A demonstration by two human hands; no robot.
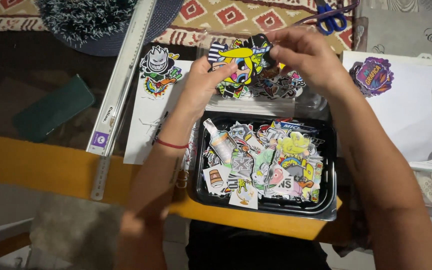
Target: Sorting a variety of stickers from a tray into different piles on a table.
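1. the tabletop (41, 167) has a yellow wooden edge and a dark top; it carries everything here, and a patterned cloth (236, 17) covers its far side.
2. the white paper sheets (411, 115) lie to the right and left of the middle, one bearing a round purple sticker (373, 75). a long pale ruler (118, 90) runs diagonally on the left.
3. the black plastic tray (328, 200) sits at the near edge of the tabletop, between the forearms, heaped with loose cut-out stickers (263, 165). they look paper-thin and very light, so i judge they slide over each other easily and bend or crease if pinched hard.
4. the left hand (201, 82) and the right hand (306, 55) are raised together above the far end of the tray, over a clear plastic lid or bag (256, 102) holding more stickers.
5. the cartoon sticker (241, 65), yellow-haired with big eyes, is held between both hands, each closed on one side of it by thumb and fingertips. it looks flat, floppy and glossy, likely a little slippery; holding it by the edges looks like the safest grip, since the cut outline could tear at narrow parts.
6. blue-handled scissors (332, 19) lie on the cloth beyond the right hand, untouched.
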